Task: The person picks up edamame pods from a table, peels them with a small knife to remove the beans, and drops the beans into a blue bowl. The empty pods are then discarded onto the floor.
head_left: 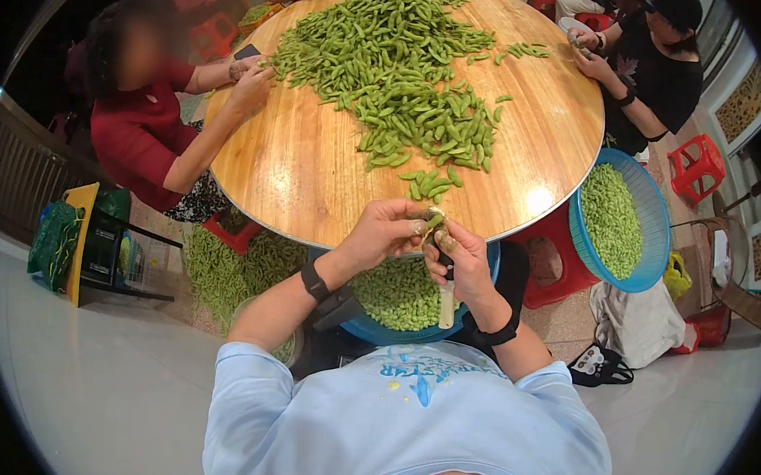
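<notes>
My left hand (pixel 387 233) and my right hand (pixel 463 262) meet at the near edge of the round wooden table (pixel 315 172), both pinching one green soybean pod (pixel 434 221) between the fingertips. My right hand also holds a small knife (pixel 447 301) with a pale handle pointing down. Below my hands sits a blue basin (pixel 410 326) filled with green beans. A large heap of green pods (pixel 400 64) covers the middle and far side of the table, with a few loose pods (pixel 432 184) just beyond my fingers.
A person in red sits at the left with a hand (pixel 252 82) on the pods; a person in black (pixel 661 72) sits far right. A second blue basin (pixel 625 222) of beans rests on a red stool. Pods pile on the floor (pixel 230 267). Red stool (pixel 697 165) at right.
</notes>
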`<state>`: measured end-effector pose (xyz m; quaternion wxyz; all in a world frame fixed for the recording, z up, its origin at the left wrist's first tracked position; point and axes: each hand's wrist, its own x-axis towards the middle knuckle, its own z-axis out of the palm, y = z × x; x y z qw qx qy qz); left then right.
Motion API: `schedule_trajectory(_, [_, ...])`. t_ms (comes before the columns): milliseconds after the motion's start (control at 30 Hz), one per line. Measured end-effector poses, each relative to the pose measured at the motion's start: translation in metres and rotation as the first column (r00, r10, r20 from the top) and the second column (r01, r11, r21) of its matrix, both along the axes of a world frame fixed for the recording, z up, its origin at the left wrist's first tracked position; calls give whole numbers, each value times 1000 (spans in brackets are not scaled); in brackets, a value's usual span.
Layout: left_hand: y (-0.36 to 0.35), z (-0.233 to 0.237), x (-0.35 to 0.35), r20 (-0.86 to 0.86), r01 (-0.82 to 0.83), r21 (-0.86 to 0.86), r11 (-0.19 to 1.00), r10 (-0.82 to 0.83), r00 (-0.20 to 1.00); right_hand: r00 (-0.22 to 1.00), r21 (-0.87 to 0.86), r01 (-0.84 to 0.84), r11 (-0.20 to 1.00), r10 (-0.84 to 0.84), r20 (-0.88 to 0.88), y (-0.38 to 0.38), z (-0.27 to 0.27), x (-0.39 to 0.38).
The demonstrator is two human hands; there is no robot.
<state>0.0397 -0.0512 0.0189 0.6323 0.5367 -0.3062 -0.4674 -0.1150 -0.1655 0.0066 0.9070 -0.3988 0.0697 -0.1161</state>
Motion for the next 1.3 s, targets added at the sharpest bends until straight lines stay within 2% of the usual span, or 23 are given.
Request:
schedule_trajectory(67, [3, -2, 8, -498, 215, -44, 976, -208, 842, 999, 72, -40, 997, 40, 1, -3, 0, -1])
schedule_trajectory(133, [8, -1, 2, -547, 224, -78, 971, -230, 805, 976, 279, -217, 936, 216, 32, -6, 1, -4])
schedule_trajectory(200, [8, 2, -3, -594, 229, -119, 966, -254, 763, 982, 370, -184, 911, 190, 21, -5, -1, -3])
schedule_trajectory(233, [6, 5, -6, -267, 127, 16, 992, -118, 956, 986, 459, -150, 876, 165, 8, -4, -2, -2])
schedule_trajectory(267, [6, 7, -8, 115, -18, 105, 994, 6, 993, 986, 460, -151, 875, 167, 7, -2, -2, -2])
schedule_trajectory(300, [6, 8, -10, 115, -19, 106, 994, 6, 993, 988, 474, -137, 870, 152, 8, -1, -1, -1])
schedule_trajectory(333, [6, 8, -11, 604, -64, -87, 994, 104, 790, 990, 488, -125, 864, 140, 7, 0, -1, 0])
schedule_trajectory(367, [8, 9, -13, 897, -5, -269, 963, 253, 363, 990, 490, -128, 862, 144, 5, 3, -2, 0])
schedule_trajectory(400, [12, 12, -15, 897, -8, -267, 964, 252, 363, 990, 520, -124, 845, 139, 10, 6, -2, 1])
schedule_trajectory(467, [16, 21, -18, 986, -10, -161, 987, 161, 30, 991, 542, -123, 831, 133, 20, 9, 1, 4])
schedule_trajectory(600, [16, 11, -21, 948, -40, -216, 976, 220, 231, 996, 424, -37, 905, 67, -55, 18, -2, 3])
schedule_trajectory(633, [16, 7, -21, 712, -156, -113, 981, 189, 676, 997, 376, -17, 926, 46, -68, 19, -5, 3])
schedule_trajectory(667, [15, 5, -22, 284, -203, 34, 979, 185, 941, 997, 376, -18, 926, 47, -68, 20, -7, 5])
schedule_trajectory(733, [14, 6, -27, 413, -221, 10, 975, 197, 889, 986, 46, 128, 991, -123, -111, 22, -10, 6])
schedule_trajectory(767, [14, 7, -29, 534, -234, -16, 972, 206, 820, 986, 45, 128, 991, -122, -110, 21, -10, 7])
schedule_trajectory(800, [14, 8, -30, 534, -234, -16, 972, 207, 820, 966, -201, 211, 957, -235, -104, 20, -10, 7])
schedule_trajectory(833, [15, 9, -32, 663, -228, -57, 972, 207, 720, 937, -432, 279, 858, -341, -71, 19, -10, 8])
schedule_trajectory(867, [16, 10, -34, 773, -213, -94, 973, 206, 601, 937, -429, 279, 859, -341, -73, 17, -11, 10])
schedule_trajectory(933, [20, 16, -38, 771, -212, -51, 976, 173, 612, 870, -810, 414, 415, -442, 218, 13, -14, 14])
schedule_trajectory(967, [22, 18, -39, 770, -211, -13, 978, 144, 622, 871, -810, 413, 416, -441, 217, 11, -14, 13])
schedule_trajectory(1067, [29, 13, -38, 821, -174, 80, 981, 34, 570, 868, -889, 432, 149, -337, 365, 13, -10, 14])
schedule_trajectory(1233, [50, 25, -45, 814, -113, 100, 989, -16, 581, 925, -927, 329, 178, -260, 278, 12, -19, 11])
schedule_trajectory(1300, [75, 34, -34, 900, -24, 307, 951, -282, 332, 968, -958, 242, 153, -111, 227, 7, -25, 4])
